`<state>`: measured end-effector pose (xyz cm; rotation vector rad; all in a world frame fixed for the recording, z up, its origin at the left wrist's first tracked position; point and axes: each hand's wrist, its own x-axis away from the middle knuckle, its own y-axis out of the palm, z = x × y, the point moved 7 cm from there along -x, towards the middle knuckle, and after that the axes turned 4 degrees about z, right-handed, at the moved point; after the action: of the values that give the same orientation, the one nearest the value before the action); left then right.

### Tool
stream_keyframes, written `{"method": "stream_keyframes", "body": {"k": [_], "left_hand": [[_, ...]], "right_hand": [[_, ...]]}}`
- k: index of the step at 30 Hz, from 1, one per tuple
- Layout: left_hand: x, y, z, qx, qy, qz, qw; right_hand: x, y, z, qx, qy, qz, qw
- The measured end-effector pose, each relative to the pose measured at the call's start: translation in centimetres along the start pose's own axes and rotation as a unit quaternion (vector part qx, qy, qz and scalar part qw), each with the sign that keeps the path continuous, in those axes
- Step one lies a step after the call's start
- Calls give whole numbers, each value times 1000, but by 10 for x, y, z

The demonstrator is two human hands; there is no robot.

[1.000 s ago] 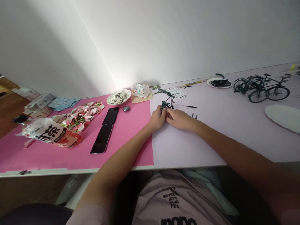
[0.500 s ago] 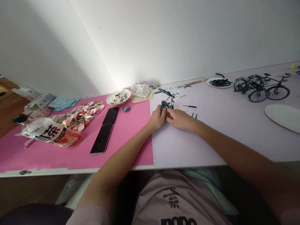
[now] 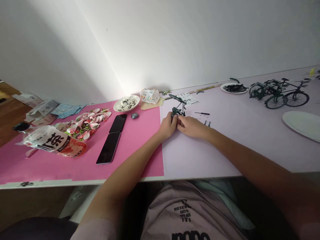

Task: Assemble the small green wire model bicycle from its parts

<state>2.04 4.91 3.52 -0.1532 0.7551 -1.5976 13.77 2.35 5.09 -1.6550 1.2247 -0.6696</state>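
Observation:
A dark green model bicycle (image 3: 179, 106) is held between my two hands, tilted, with one wheel pointing away toward the wall. My left hand (image 3: 168, 126) is closed around its near end from the left. From the right, my right hand (image 3: 191, 126) pinches at the same end, its fingertips meeting those of the left. The part under the fingertips is hidden. Just right of my right hand lie a small black screwdriver (image 3: 203, 113) and a couple of small dark parts (image 3: 207, 123). Behind the bicycle lies a printed instruction sheet (image 3: 188, 99).
Finished-looking model bicycles (image 3: 280, 93) stand at right, near a plate of black parts (image 3: 234, 88) and a white plate (image 3: 303, 124). On the pink left side are a bottle (image 3: 53, 141), two phones (image 3: 108, 147), plastic petals (image 3: 86, 123) and a bowl (image 3: 115, 106) of small pieces.

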Motion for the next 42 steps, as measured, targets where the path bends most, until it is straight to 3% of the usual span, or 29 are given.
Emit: {"method": "stream_keyframes", "body": {"k": [42], "left_hand": [[-1,1,-2,4,0,-1,1000]], "right_hand": [[-1,2,2,2,5,-2,1000]]}}
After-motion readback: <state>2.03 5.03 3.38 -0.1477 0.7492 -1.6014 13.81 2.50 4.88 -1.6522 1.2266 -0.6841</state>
